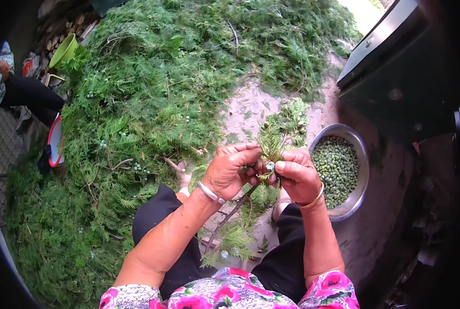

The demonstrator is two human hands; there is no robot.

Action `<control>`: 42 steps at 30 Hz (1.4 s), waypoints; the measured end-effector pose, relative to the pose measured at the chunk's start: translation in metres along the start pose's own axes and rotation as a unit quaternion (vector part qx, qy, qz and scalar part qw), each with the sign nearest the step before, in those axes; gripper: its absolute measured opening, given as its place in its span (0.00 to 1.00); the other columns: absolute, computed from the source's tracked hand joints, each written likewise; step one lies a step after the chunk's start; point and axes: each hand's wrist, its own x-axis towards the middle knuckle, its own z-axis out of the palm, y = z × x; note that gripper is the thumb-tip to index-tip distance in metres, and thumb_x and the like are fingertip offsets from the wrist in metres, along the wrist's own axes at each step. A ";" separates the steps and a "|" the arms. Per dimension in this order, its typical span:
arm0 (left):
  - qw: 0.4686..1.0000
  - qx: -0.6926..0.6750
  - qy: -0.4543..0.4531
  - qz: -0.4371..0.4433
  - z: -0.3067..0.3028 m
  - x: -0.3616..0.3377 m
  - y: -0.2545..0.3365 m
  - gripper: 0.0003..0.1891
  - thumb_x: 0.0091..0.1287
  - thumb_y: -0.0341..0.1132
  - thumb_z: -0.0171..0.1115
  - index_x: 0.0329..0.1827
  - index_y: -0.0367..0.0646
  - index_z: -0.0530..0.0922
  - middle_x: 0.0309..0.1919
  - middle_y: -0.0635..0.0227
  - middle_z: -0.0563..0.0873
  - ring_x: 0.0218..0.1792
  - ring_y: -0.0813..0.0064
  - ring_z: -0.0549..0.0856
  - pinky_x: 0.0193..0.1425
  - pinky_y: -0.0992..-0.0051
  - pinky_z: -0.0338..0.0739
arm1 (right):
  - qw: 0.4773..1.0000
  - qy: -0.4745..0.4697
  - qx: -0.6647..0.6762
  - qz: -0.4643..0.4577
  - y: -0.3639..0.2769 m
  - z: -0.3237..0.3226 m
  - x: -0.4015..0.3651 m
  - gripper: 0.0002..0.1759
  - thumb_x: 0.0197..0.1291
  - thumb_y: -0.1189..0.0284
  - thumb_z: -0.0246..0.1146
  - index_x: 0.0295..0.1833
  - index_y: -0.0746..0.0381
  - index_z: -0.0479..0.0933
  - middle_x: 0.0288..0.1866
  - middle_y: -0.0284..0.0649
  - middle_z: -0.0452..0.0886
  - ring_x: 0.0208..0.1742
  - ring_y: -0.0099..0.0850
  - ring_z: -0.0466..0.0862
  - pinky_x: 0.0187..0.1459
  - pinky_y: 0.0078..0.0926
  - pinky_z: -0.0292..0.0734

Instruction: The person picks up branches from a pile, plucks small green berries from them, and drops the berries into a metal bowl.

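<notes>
One head-worn camera looks steeply down, close over the left hand, right hand and sprig; a branch heap lies far and left.

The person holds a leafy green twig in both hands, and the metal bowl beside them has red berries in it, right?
Not quite. In the head view the left hand and right hand do hold the leafy green twig, but the metal bowl has green berries in it, not red.
</notes>
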 end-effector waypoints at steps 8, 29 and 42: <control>0.995 -0.041 -0.066 0.067 0.001 -0.001 0.008 0.05 0.59 0.26 0.58 0.37 0.40 0.76 0.25 0.65 0.80 0.21 0.75 0.78 0.19 0.76 0.70 | 1.000 0.009 0.007 0.024 0.006 -0.003 0.004 0.10 0.58 0.71 0.56 0.30 0.68 0.76 0.22 0.36 0.79 0.19 0.18 0.72 0.23 0.15 0.68; 0.988 0.137 -0.070 0.026 0.002 -0.011 0.027 0.08 0.54 0.26 0.63 0.38 0.41 0.79 0.21 0.74 0.79 0.17 0.89 0.71 0.17 0.87 0.60 | 0.997 0.023 0.068 0.023 0.014 -0.002 0.009 0.10 0.59 0.71 0.57 0.28 0.64 0.75 0.21 0.37 0.79 0.16 0.17 0.69 0.21 0.16 0.67; 0.840 0.478 0.037 0.252 -0.007 0.003 0.015 0.04 0.54 0.28 0.62 0.29 0.37 0.78 0.19 0.72 0.80 0.19 0.87 0.73 0.20 0.81 0.66 | 0.991 0.056 -0.120 -0.004 0.021 0.005 0.011 0.15 0.59 0.71 0.58 0.20 0.63 0.70 0.15 0.30 0.68 0.17 0.18 0.67 0.21 0.19 0.64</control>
